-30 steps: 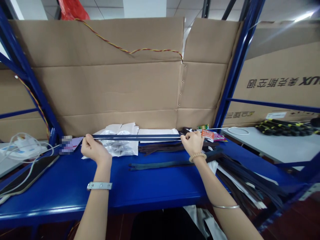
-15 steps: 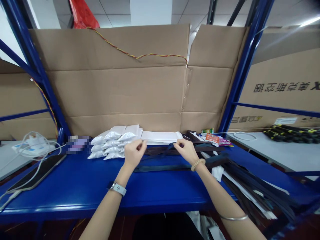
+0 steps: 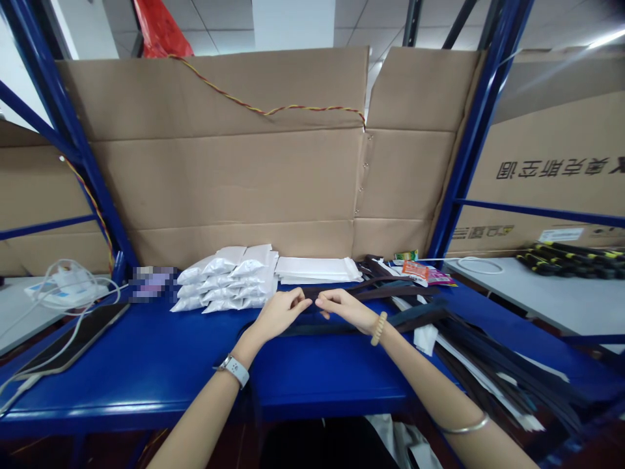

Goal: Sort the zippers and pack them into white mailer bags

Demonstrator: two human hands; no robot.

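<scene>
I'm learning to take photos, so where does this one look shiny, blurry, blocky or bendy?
In the head view, the light glares at top right; there too, the table shines by its front left edge, the dark strips go soft and dim toward bottom right, blocks partly hide the purple thing, and the blue posts lean outward, maybe from a wide lens.

The scene is evenly, brightly lit, with a streaked ceiling light point(image 3: 605, 41) seen at far right. Glare is cast on the near left edge of the tabletop point(image 3: 170, 371), while the floor point(image 3: 233, 440) below is left dim. Blue posts point(image 3: 92, 189) are slanted by wide-angle distortion; a patch at left is pixelated.
</scene>
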